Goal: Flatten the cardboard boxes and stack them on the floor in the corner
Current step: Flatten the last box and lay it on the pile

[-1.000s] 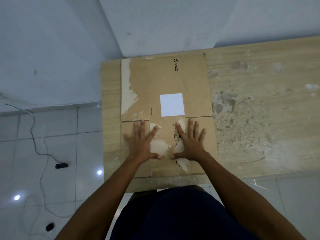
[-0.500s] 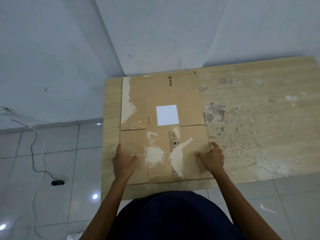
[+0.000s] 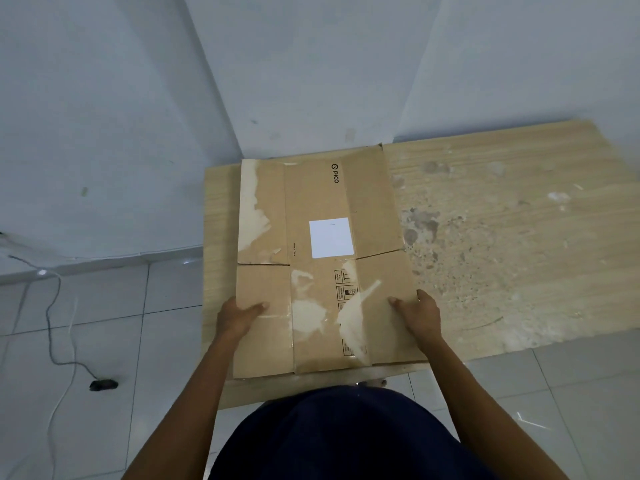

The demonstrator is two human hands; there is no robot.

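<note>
One flattened PICO box (image 3: 317, 202), both hands on it!
It lies on the desk (image 3: 502, 258), left end, one white label (image 3: 331, 237) beside "Made in China"; left hand (image 3: 238, 316) and right hand (image 3: 421, 315) each close their grip on a side edge, thumbs on top.

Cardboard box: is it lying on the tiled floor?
No, the cardboard box rests on the wooden tabletop, left hand and right hand gripping its sides.

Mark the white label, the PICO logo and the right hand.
white label (image 3: 331, 237): head view, its centre.
PICO logo (image 3: 335, 173): head view, the printed letters.
right hand (image 3: 420, 315): head view, its back, gripping the cardboard box (image 3: 377, 209).
</note>
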